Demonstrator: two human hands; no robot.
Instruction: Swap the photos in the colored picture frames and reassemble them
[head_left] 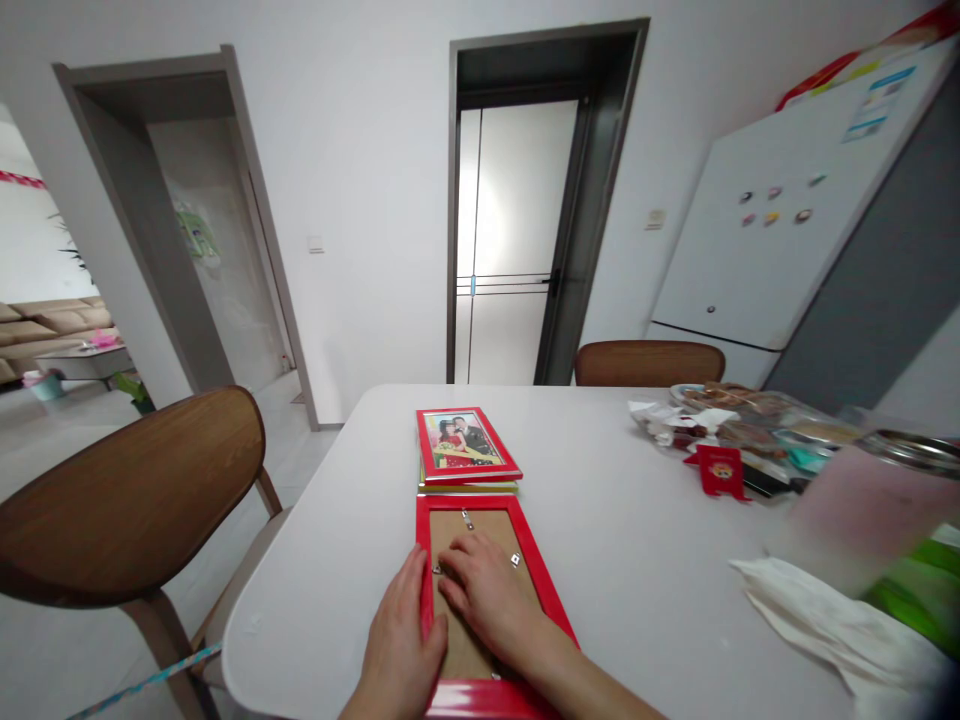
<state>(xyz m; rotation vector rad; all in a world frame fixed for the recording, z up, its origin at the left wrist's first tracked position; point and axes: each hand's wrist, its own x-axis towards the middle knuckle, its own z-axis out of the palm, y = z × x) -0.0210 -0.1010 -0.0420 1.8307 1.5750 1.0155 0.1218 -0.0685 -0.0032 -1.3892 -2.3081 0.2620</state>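
Observation:
A red picture frame (pixel 544 590) lies face down on the white table (pixel 637 580), its brown backing board and small metal clips showing. My left hand (pixel 403 635) rests along the frame's left edge, thumb and fingers apart on either side of the rim. On the backing, my right hand (pixel 484 590) has its bent fingers at the clip near the left edge; whether they grip that clip is hidden. Just beyond lies a red-framed photo (pixel 469 447) of two people, face up on top of a green-edged frame (pixel 469 488).
Food packages (pixel 757 410), a red card (pixel 721 472), a pink container (pixel 862 510) and a white cloth (pixel 817 610) occupy the table's right side. Wooden chairs (pixel 142 490) stand at the left and far side. A white fridge (pixel 765 220) is at the back right.

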